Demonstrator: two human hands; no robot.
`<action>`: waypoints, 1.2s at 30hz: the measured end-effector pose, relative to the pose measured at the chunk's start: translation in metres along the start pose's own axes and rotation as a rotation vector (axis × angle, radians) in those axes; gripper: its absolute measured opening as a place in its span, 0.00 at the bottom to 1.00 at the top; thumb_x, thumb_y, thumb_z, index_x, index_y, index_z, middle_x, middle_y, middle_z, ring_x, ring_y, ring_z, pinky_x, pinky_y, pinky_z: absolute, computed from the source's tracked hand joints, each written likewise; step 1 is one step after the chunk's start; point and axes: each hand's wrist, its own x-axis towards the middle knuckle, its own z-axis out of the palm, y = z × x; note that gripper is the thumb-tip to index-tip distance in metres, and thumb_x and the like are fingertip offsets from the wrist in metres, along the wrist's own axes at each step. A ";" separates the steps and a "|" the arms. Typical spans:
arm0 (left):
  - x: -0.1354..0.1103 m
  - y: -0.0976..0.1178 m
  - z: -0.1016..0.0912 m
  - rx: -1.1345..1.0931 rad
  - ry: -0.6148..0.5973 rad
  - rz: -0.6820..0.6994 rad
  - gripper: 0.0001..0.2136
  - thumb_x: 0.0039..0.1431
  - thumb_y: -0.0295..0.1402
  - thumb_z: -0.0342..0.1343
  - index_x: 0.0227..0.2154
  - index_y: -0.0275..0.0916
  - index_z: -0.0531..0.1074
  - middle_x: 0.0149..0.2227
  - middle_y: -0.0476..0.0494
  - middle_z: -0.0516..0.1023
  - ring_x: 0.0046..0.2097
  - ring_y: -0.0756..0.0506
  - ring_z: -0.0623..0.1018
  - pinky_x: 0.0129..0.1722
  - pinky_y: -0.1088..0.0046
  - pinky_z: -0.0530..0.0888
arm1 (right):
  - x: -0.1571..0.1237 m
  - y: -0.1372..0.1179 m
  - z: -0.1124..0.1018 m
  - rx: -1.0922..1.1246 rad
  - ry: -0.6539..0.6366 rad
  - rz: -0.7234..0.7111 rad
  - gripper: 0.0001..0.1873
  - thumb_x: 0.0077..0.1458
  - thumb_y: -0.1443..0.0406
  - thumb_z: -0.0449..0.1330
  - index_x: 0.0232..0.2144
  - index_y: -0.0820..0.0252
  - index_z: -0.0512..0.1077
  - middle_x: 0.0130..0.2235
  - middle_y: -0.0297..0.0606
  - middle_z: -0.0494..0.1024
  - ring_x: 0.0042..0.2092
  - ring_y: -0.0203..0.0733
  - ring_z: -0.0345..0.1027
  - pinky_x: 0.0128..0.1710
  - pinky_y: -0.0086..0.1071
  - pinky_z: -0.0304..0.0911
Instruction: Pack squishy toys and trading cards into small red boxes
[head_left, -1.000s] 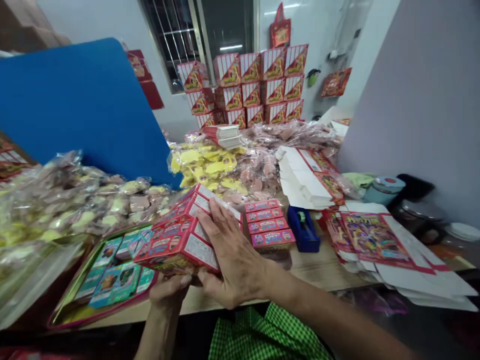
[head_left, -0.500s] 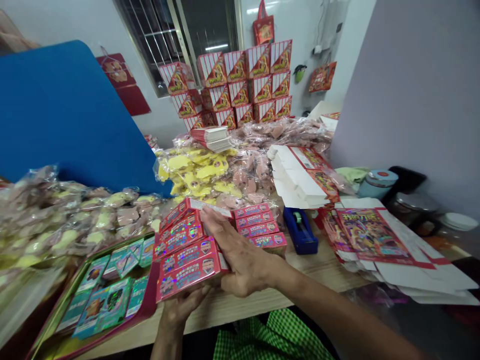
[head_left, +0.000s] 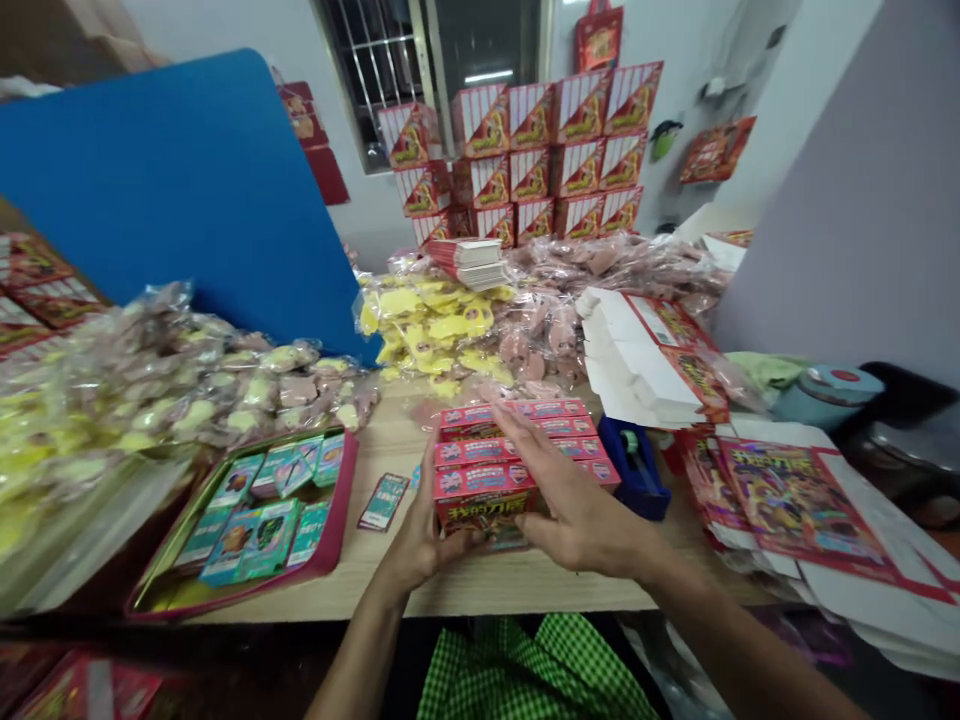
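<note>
A group of small red-pink printed boxes [head_left: 484, 478] stands on the wooden table in front of me, side by side with a second row of matching boxes [head_left: 585, 448] on its right. My left hand [head_left: 421, 540] grips the left side of the group, thumb along the front. Across its right part lies my right hand [head_left: 562, 505], fingers over the tops and thumb at the front face. Between my left hand and an open tin lie a few loose teal cards [head_left: 385, 502]. Right of the boxes is a blue tape dispenser [head_left: 637, 475].
The tin [head_left: 346, 500] at left holds teal card packs. Bagged yellow plush pieces [head_left: 427, 325] and bagged pink ones [head_left: 540, 350] pile up behind. Flat printed cartons [head_left: 795, 500] lie at right. Stacked red boxes [head_left: 532, 165] stand at the back, and a blue panel [head_left: 187, 200] rises at left.
The group of boxes, tilted and lifted before, now stands level on the table against the other row. My left hand came from underneath to its left side. The view has turned left.
</note>
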 end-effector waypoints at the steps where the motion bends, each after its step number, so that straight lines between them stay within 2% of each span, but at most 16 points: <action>1: 0.000 -0.002 0.000 -0.009 -0.061 0.003 0.46 0.41 0.44 0.76 0.64 0.39 0.66 0.54 0.29 0.79 0.58 0.28 0.77 0.57 0.48 0.75 | 0.000 -0.002 0.003 -0.067 -0.003 0.007 0.53 0.47 0.72 0.55 0.74 0.63 0.42 0.76 0.48 0.35 0.75 0.56 0.28 0.72 0.61 0.42; 3: 0.000 -0.006 -0.003 0.007 -0.119 0.026 0.42 0.49 0.45 0.72 0.65 0.40 0.64 0.59 0.30 0.76 0.61 0.30 0.75 0.60 0.51 0.73 | -0.001 -0.008 0.010 -0.218 0.002 0.016 0.49 0.47 0.73 0.55 0.72 0.64 0.51 0.76 0.49 0.36 0.75 0.59 0.27 0.71 0.63 0.43; 4: 0.000 -0.009 -0.005 0.037 -0.102 0.046 0.40 0.51 0.44 0.71 0.65 0.41 0.64 0.61 0.31 0.74 0.62 0.31 0.74 0.61 0.53 0.72 | -0.001 -0.012 0.015 -0.289 0.003 0.011 0.47 0.48 0.73 0.55 0.71 0.65 0.54 0.75 0.50 0.39 0.75 0.60 0.29 0.71 0.64 0.43; 7: -0.004 -0.016 -0.010 0.148 0.009 0.100 0.39 0.52 0.41 0.71 0.66 0.44 0.64 0.63 0.34 0.73 0.64 0.33 0.72 0.64 0.55 0.69 | 0.005 -0.024 0.025 -0.466 -0.010 -0.022 0.45 0.48 0.71 0.58 0.70 0.68 0.57 0.72 0.58 0.51 0.72 0.68 0.41 0.68 0.65 0.49; 9: -0.008 -0.021 -0.012 0.198 0.078 0.136 0.36 0.53 0.40 0.70 0.64 0.44 0.66 0.61 0.35 0.74 0.62 0.34 0.74 0.63 0.55 0.69 | 0.013 -0.029 0.026 -0.563 -0.009 -0.024 0.45 0.48 0.69 0.60 0.69 0.69 0.58 0.66 0.63 0.58 0.65 0.71 0.52 0.63 0.66 0.54; 12: -0.018 -0.030 -0.011 0.259 0.111 0.193 0.32 0.56 0.39 0.68 0.62 0.43 0.67 0.61 0.36 0.74 0.62 0.36 0.74 0.64 0.56 0.68 | 0.024 -0.031 0.016 -0.602 -0.054 -0.048 0.43 0.48 0.69 0.60 0.68 0.69 0.59 0.55 0.59 0.67 0.54 0.64 0.61 0.54 0.58 0.63; 14: -0.025 -0.038 -0.009 0.223 0.101 0.215 0.35 0.57 0.37 0.67 0.66 0.44 0.61 0.65 0.35 0.69 0.65 0.36 0.71 0.66 0.56 0.66 | 0.028 -0.030 0.004 -0.549 -0.101 -0.095 0.40 0.50 0.70 0.59 0.66 0.67 0.60 0.49 0.53 0.68 0.49 0.59 0.62 0.49 0.51 0.65; 17: -0.032 -0.052 -0.001 0.135 0.143 0.287 0.40 0.56 0.33 0.64 0.69 0.46 0.53 0.69 0.34 0.61 0.68 0.36 0.66 0.66 0.55 0.66 | 0.031 -0.028 -0.011 -0.542 -0.095 -0.169 0.36 0.53 0.70 0.57 0.65 0.66 0.61 0.47 0.50 0.66 0.46 0.55 0.61 0.46 0.46 0.64; 19: -0.033 -0.063 0.006 0.169 0.271 0.297 0.36 0.53 0.31 0.63 0.66 0.45 0.59 0.65 0.36 0.64 0.65 0.36 0.68 0.64 0.55 0.69 | 0.031 -0.027 -0.013 -0.588 -0.083 -0.227 0.39 0.53 0.71 0.56 0.68 0.65 0.58 0.46 0.49 0.65 0.45 0.54 0.59 0.46 0.46 0.62; 21: -0.031 -0.075 0.013 0.213 0.419 0.229 0.30 0.52 0.29 0.61 0.60 0.44 0.65 0.60 0.37 0.67 0.58 0.39 0.72 0.59 0.56 0.73 | 0.031 -0.027 -0.011 -0.643 -0.095 -0.284 0.41 0.54 0.71 0.55 0.70 0.64 0.56 0.45 0.48 0.63 0.44 0.54 0.58 0.45 0.45 0.60; 23: -0.027 -0.084 0.016 0.206 0.502 0.147 0.23 0.53 0.28 0.57 0.54 0.42 0.69 0.53 0.39 0.71 0.51 0.41 0.74 0.55 0.58 0.74 | 0.030 -0.028 -0.006 -0.714 -0.120 -0.312 0.39 0.56 0.71 0.53 0.70 0.62 0.57 0.44 0.47 0.63 0.43 0.54 0.57 0.43 0.44 0.59; 26: -0.019 -0.088 0.010 0.145 0.479 0.078 0.17 0.55 0.29 0.53 0.49 0.39 0.71 0.44 0.42 0.77 0.45 0.43 0.76 0.51 0.61 0.74 | 0.026 -0.033 -0.001 -0.819 -0.150 -0.327 0.37 0.58 0.72 0.51 0.69 0.58 0.59 0.42 0.47 0.63 0.41 0.52 0.57 0.41 0.42 0.58; 30: -0.014 -0.080 -0.004 0.064 0.353 0.025 0.17 0.52 0.35 0.58 0.45 0.38 0.74 0.41 0.43 0.81 0.42 0.42 0.79 0.46 0.64 0.76 | 0.023 -0.035 0.004 -0.924 -0.170 -0.372 0.40 0.59 0.72 0.53 0.72 0.52 0.55 0.44 0.48 0.66 0.43 0.53 0.58 0.42 0.41 0.57; 36: -0.010 -0.069 -0.006 0.044 0.351 -0.053 0.14 0.46 0.31 0.60 0.39 0.38 0.75 0.35 0.45 0.80 0.37 0.45 0.78 0.39 0.69 0.75 | 0.031 -0.012 0.003 -1.003 -0.233 -0.334 0.39 0.60 0.71 0.54 0.72 0.57 0.53 0.48 0.52 0.68 0.46 0.57 0.60 0.45 0.44 0.59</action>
